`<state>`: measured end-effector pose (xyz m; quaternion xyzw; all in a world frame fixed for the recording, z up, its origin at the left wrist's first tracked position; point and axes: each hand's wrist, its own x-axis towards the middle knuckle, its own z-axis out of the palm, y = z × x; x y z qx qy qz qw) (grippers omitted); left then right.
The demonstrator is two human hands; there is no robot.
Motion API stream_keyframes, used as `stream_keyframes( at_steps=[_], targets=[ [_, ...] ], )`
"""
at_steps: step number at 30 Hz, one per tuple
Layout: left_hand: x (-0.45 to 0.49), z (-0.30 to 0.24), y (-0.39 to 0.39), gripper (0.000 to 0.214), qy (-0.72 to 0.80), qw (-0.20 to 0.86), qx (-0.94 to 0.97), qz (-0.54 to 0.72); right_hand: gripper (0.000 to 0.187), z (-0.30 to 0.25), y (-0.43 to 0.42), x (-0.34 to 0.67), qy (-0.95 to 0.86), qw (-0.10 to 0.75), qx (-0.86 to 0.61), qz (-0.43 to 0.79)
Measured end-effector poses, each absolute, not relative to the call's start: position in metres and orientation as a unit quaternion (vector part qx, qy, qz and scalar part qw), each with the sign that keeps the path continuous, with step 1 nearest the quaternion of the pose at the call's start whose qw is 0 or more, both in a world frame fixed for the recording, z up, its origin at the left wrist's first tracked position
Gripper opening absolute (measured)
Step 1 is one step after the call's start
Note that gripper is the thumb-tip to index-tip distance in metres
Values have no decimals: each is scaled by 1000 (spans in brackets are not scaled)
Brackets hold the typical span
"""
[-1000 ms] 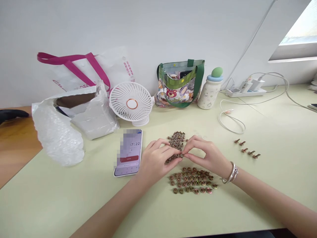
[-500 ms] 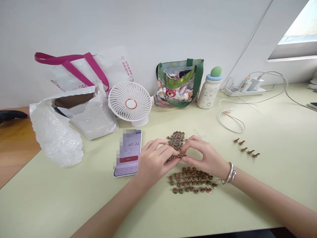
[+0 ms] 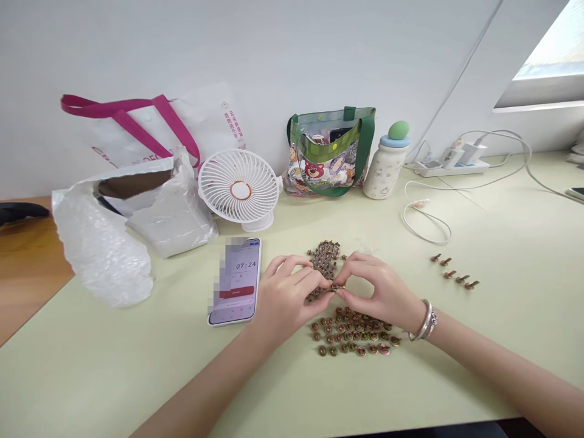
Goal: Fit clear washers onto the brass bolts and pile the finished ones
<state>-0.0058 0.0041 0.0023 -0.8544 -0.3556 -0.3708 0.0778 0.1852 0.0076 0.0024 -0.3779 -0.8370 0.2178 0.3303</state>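
My left hand point(image 3: 291, 295) pinches one end of a small brass-coloured screw point(image 3: 338, 287) between thumb and forefinger. The thumb and fingertips of my right hand point(image 3: 375, 285) are closed on its other end. Fingertips hide most of the screw. Right behind the hands is a heap of small metal pieces point(image 3: 325, 258), partly covered by my left fingers. Nearer to me, rows of screws with round washer-like heads point(image 3: 349, 336) stand on the table, some hidden under my right hand. Several loose screws point(image 3: 462, 279) lie apart on the right.
On the pale green table point(image 3: 255, 389), a phone with a running timer point(image 3: 239, 283) lies left of my left hand. Behind stand a white fan point(image 3: 239, 185), a torn plastic package point(image 3: 104, 243), a printed bag point(image 3: 331, 158), a bottle point(image 3: 385, 170) and a power strip point(image 3: 451, 169) with cables.
Both hands stay in nearly the same place, fingertips shifting slightly around the screw, which shows a little more brightly. The phone's timer has advanced.
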Motion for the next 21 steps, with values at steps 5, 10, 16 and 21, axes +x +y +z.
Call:
stream_keyframes(
  at_steps=[5,10,16,21],
  targets=[
    [-5,3,4,10,-353,73,-857,-368,5,3,8,186,-836,317,-378,242],
    [-7,3,4,12,-352,59,-864,-354,4,3,10,189,-839,311,-370,252],
    [-10,3,5,14,-358,44,-866,-347,4,1,12,190,-856,326,-358,182],
    [-8,3,5,15,-368,38,-865,-339,4,-1,12,191,-877,332,-335,95]
  ],
)
